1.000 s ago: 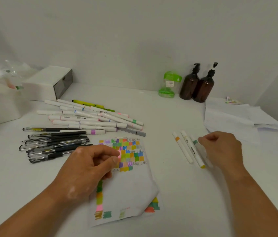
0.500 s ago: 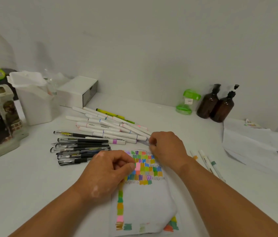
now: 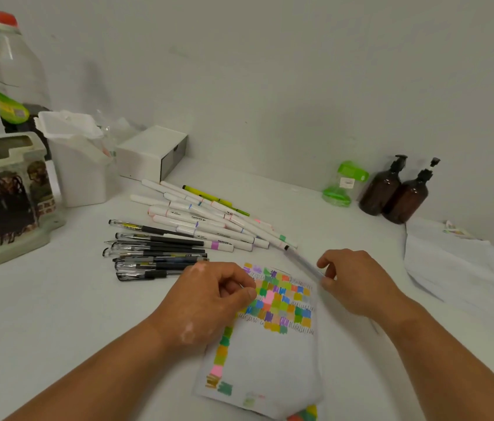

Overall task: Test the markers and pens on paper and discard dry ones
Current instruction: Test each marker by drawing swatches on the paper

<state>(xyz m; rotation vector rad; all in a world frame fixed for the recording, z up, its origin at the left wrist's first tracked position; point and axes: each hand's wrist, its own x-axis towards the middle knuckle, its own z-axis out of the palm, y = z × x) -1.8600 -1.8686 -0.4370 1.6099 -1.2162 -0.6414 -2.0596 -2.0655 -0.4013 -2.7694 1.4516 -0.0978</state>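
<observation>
A white paper covered with coloured test patches lies on the table in front of me. My left hand rests on its left edge with curled fingers, thumb against the forefinger. My right hand pinches a grey marker by its near end, its dark tip pointing up-left toward the pile. Behind the paper lies a heap of white markers with a yellow-green highlighter. Left of them sits a row of black gel pens.
At the left stand a decorated holder, a white bin, a clear bottle and a small white box. A green container and two brown pump bottles stand at the back right. Loose white sheets lie at the right.
My right hand left the three markers on the right, reached to the marker pile and now lifts a grey marker from it. The view swung left. My left hand stayed on the paper.
</observation>
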